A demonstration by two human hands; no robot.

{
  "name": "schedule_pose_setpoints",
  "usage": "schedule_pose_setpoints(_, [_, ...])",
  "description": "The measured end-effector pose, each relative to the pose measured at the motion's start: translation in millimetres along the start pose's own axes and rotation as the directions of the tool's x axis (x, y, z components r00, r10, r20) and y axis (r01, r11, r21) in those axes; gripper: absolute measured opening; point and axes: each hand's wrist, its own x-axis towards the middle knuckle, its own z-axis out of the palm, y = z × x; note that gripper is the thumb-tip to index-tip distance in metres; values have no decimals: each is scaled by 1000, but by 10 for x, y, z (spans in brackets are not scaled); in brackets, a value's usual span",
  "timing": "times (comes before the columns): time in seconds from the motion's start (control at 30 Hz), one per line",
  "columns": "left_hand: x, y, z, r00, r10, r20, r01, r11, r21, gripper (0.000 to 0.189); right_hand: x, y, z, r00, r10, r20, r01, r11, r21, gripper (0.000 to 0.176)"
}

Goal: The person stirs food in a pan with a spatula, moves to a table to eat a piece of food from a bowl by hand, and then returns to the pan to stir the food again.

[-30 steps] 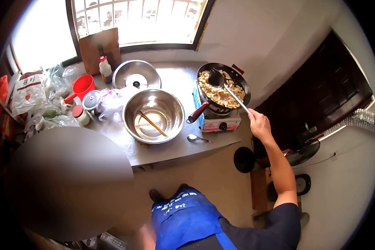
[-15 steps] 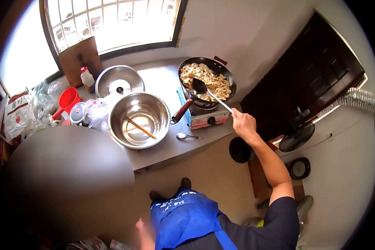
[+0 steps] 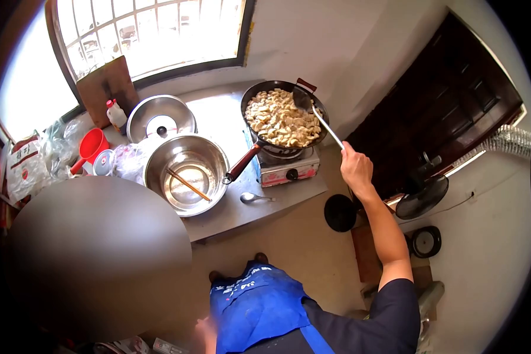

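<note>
My right hand (image 3: 356, 167) is closed around the pale handle of a wok spatula (image 3: 328, 127). Its dark blade sits at the far right side of a black wok (image 3: 327, 133), against the food. Pale, browned chunks of food (image 3: 282, 118) fill much of the wok, which rests on a portable gas stove (image 3: 289, 171). The wok's wooden handle (image 3: 243, 163) points toward the front left, with no hand on it. Low beside the blue apron hangs my left hand (image 3: 205, 326), partly blurred, so its fingers cannot be made out.
Left of the stove stand a steel pot (image 3: 219, 183) with chopsticks (image 3: 189, 184) inside and a spoon (image 3: 255, 198) on the counter. Behind are a pot lid (image 3: 180, 112), a bottle (image 3: 117, 117) and a red dipper (image 3: 93, 144). A blurred disc hides the lower left.
My right hand has shifted slightly right, and the spatula blade has slid from the wok's left-middle to its far right edge. The food appears spread more to the left.
</note>
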Motion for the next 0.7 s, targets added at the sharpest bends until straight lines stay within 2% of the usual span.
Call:
schedule_pose_setpoints(0.07, [184,-189,147,991,-83,-103,83,997,-10,43,94,75,-3,1000,17,-3,-17,1000,-19,31])
schedule_pose_setpoints(0.1, [252,-266,184,992,-80,-102,80,997,-6,43,146,104,-10,1000,28,-9,-29,999,-37,30])
schedule_pose_setpoints(0.17, [318,-254,179,979,198,-54,-188,971,151,41,243,146,-9,999,45,9,-45,997,-65,28])
schedule_pose_setpoints(0.2, [352,-201,171,978,199,-55,-189,970,153,41,285,185,29,997,57,43,-53,995,-86,28])
schedule_pose_setpoints(0.27, [385,-120,148,953,112,-280,-124,992,-25,48,312,216,103,995,65,77,-57,993,-104,28])
schedule_pose_setpoints(0.3, [417,-158,177,953,108,-283,-121,992,-29,48,335,217,137,990,97,105,-87,992,-91,27])
schedule_pose_setpoints(0.37, [431,-213,224,907,190,-377,-230,971,-65,45,377,223,227,984,117,134,-107,991,-81,26])
schedule_pose_setpoints(0.43, [450,-211,232,912,142,-385,-194,976,-102,45,427,291,430,947,227,228,-247,967,67,27])
schedule_pose_setpoints(0.47, [443,-161,196,916,100,-388,-163,978,-133,44,389,485,764,985,161,69,-172,963,206,27])
schedule_pose_setpoints(0.5, [438,-129,200,916,93,-391,-160,977,-141,44,404,433,742,986,153,65,-163,965,207,27])
schedule_pose_setpoints(0.53, [443,-119,223,892,106,-439,-136,990,-37,39,426,351,709,893,308,327,-413,849,330,26])
schedule_pose_setpoints(0.57, [471,-149,242,866,122,-484,-103,992,66,35,434,254,685,717,379,585,-650,667,364,26])
schedule_pose_setpoints(0.6, [519,-175,248,865,114,-489,-98,993,58,35,394,133,656,699,390,600,-684,610,400,26])
schedule_pose_setpoints(0.63, [558,-212,249,886,-65,-459,-47,972,-230,32,362,114,728,678,356,643,-704,564,431,28])
schedule_pose_setpoints(0.67, [554,-173,212,897,-229,-378,11,867,-497,30,339,-14,639,671,363,646,-712,558,426,29])
schedule_pose_setpoints(0.7, [564,-201,187,896,-363,-257,73,691,-720,29,298,-140,555,662,372,651,-722,552,419,29])
